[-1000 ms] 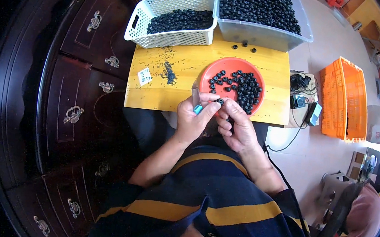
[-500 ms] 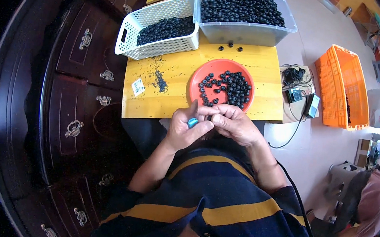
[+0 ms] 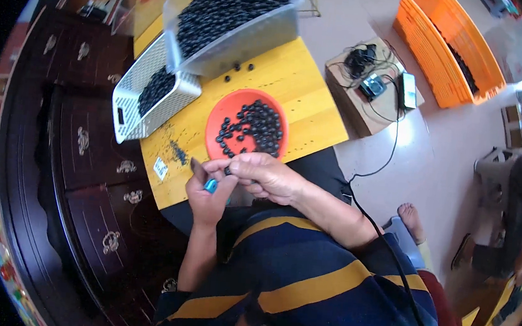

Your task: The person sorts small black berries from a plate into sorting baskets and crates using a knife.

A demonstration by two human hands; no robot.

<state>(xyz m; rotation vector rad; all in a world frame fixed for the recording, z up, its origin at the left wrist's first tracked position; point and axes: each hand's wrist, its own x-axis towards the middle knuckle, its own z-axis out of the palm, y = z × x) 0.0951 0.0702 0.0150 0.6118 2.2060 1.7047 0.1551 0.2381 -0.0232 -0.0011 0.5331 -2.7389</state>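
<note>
Both my hands meet just in front of the near rim of a red round bowl (image 3: 215, 122). Pinched between thumb and finger of my right hand (image 3: 275, 180) is a small black round part (image 3: 228, 171), with fingertips of my left hand (image 3: 205, 198) against it. My left hand is closed around a small blue object (image 3: 210, 186); a dark pointed piece sticks up beside it, and I cannot tell whether the two are joined. Inside the bowl lie many loose black round parts (image 3: 261, 126), heaped toward its right side.
On the yellow table (image 3: 310, 99) stand a clear bin (image 3: 240, 40) and a white perforated basket (image 3: 127, 95), both holding black parts. Dark crumbs and a small white packet (image 3: 160, 168) lie left of the bowl. Rightward are a cable-strewn box (image 3: 364, 119), orange crates (image 3: 445, 49) and a bare foot (image 3: 411, 218).
The whole view has turned and shifted, so the table and bins now appear tilted and farther left. My hands keep the same close grip in front of the bowl.
</note>
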